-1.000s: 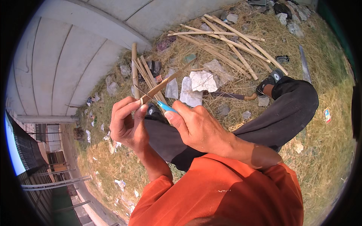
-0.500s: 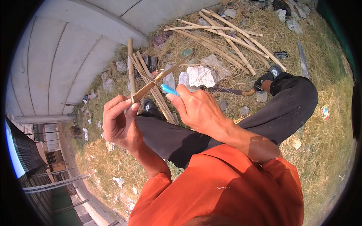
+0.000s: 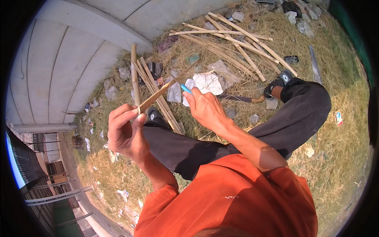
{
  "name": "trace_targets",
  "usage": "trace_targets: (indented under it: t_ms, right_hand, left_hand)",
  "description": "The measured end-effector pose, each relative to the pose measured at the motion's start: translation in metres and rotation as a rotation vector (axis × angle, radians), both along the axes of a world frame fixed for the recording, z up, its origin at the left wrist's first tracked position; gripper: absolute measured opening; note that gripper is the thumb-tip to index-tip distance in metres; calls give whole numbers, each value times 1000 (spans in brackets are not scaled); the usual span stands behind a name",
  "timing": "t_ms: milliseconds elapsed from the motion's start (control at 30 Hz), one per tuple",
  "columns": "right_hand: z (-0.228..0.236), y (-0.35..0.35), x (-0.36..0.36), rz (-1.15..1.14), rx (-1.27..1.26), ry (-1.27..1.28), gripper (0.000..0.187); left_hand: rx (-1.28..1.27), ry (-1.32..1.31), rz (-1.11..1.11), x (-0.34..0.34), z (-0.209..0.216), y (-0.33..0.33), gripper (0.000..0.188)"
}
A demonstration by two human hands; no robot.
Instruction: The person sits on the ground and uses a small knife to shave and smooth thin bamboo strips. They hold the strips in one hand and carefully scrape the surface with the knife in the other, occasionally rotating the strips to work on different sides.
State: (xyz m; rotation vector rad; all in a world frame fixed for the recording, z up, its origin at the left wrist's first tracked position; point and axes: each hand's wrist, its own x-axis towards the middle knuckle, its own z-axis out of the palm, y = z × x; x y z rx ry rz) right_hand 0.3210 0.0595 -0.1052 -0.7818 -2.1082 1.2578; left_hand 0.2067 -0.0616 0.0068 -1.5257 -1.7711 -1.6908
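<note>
Near its lower end, my left hand (image 3: 128, 130) pinches a split bamboo strip (image 3: 156, 96) between thumb and fingers. The strip slants up and away to the right, tapering toward its far end. My right hand (image 3: 208, 108) is wrapped round a knife (image 3: 186, 89) with a light blue handle. Its thin blade points up and left and lies against the strip partway along its length. Pale freshly cut wood shows on the strip just by the blade.
More bamboo strips (image 3: 167, 114) and a bamboo pole (image 3: 135, 75) lie near the concrete wall (image 3: 59, 67). A pile of bamboo slats (image 3: 237, 45) rests beyond. A tool with a curved wooden handle (image 3: 257, 99), a long metal blade (image 3: 315, 65) and white rubbish (image 3: 207, 82) lie on dry grass.
My right hand has moved away from my left hand, carrying the knife farther along the bamboo strip. The left hand keeps its pinch, nearly still.
</note>
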Motion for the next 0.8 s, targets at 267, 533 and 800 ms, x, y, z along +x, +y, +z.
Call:
trace_targets:
  t_ms: [267, 533, 800]
  right_hand:
    - [3, 6, -13, 39, -114, 1, 36]
    - [-17, 14, -19, 159, -321, -32, 54]
    - [28, -28, -4, 173, -62, 286, 41]
  left_hand:
    - [53, -69, -44, -20, 0, 7, 15]
    - [137, -44, -208, -44, -26, 54, 50]
    - [607, -423, -40, -24, 61, 16, 61]
